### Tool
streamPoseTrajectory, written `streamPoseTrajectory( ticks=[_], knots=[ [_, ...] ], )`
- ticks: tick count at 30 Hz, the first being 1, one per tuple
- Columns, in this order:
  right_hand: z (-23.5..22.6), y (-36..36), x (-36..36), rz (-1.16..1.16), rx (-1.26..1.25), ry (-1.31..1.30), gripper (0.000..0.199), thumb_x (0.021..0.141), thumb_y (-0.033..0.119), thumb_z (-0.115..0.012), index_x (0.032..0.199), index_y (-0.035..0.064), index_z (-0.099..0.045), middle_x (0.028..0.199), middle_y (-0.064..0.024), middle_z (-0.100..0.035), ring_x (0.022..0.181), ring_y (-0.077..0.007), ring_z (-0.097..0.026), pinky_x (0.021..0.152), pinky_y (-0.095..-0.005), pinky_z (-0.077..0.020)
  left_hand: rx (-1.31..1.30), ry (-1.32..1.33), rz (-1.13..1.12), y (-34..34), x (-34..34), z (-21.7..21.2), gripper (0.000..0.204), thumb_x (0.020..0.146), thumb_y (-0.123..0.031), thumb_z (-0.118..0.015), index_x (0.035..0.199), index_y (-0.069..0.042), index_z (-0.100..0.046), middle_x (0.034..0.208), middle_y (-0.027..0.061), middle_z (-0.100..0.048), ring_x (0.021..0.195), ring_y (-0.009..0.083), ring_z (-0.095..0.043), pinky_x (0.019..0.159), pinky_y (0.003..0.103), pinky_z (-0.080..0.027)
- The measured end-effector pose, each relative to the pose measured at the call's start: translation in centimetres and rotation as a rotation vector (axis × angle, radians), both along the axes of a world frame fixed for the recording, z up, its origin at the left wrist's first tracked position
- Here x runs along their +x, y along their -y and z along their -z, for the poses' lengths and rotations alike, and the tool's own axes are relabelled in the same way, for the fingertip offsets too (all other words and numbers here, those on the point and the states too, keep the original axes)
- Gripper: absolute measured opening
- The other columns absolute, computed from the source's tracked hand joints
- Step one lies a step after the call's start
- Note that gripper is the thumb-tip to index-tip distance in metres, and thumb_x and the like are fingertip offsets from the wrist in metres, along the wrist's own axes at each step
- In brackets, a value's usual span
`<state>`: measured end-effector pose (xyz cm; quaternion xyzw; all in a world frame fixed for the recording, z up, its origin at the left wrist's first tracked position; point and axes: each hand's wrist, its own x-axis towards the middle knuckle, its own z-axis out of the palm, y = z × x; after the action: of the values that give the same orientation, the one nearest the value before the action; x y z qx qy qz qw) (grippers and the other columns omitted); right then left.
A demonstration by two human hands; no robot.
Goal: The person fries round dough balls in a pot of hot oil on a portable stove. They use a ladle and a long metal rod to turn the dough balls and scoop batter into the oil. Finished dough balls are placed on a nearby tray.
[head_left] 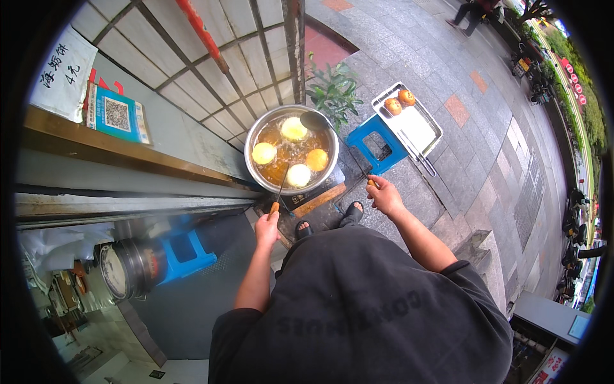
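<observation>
A wide metal pot of bubbling oil stands in front of me. Several round cakes float in it: a golden one at the right, a yellow one at the left, others paler. My left hand is closed round the wooden handle of a thin dark metal tool; its shaft slants over the near rim, and its tip is hard to make out. My right hand grips a wooden-handled ladle, whose dark round bowl hangs over the far right of the oil, beside a pale yellow cake.
Right of the pot, a blue stool carries a white tray with two browned cakes and metal tongs. A leafy plant grows behind. A tiled wall and counter ledge border the left.
</observation>
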<state>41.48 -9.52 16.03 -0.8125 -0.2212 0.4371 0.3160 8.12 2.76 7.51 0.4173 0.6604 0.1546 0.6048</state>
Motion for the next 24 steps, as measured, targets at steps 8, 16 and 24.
streamPoseTrajectory(
  ticks=[8,16,24],
  knots=[
    [0.7,-0.4,0.1,0.003,0.023,0.031,0.048,0.09,0.02,-0.059,0.136,0.0064,-0.053,0.078,-0.0061,-0.064,0.059,-0.011,-0.058,0.053,-0.0268,-0.0499,0.047,-0.031,0.032,0.2,-0.1,0.4,0.032,0.091,-0.032,-0.064,0.096,-0.001,-0.066,0.058,0.001,-0.054,0.036,0.0116,-0.048,0.036,0.027,-0.04],
    [1.3,-2.0,0.1,-0.056,-0.031,0.203,0.049,0.086,0.033,-0.058,0.131,0.0137,-0.058,0.098,-0.0143,-0.071,0.085,-0.0259,-0.07,0.079,-0.0376,-0.0531,0.115,-0.096,0.046,0.3,-0.7,3.0,0.033,0.088,-0.032,-0.067,0.104,-0.003,-0.066,0.063,0.0021,-0.058,0.041,0.0124,-0.052,0.04,0.029,-0.044],
    [2.9,-4.0,0.4,-0.11,-0.021,0.298,0.048,0.086,0.035,-0.057,0.129,0.0143,-0.059,0.109,-0.0174,-0.068,0.099,-0.0341,-0.066,0.089,-0.0413,-0.0499,0.167,-0.12,-0.032,-0.5,-2.4,5.8,0.051,0.084,-0.028,-0.073,0.125,0.0,-0.057,0.087,0.0071,-0.066,0.046,0.0095,-0.052,0.041,0.026,-0.044]
  ],
)
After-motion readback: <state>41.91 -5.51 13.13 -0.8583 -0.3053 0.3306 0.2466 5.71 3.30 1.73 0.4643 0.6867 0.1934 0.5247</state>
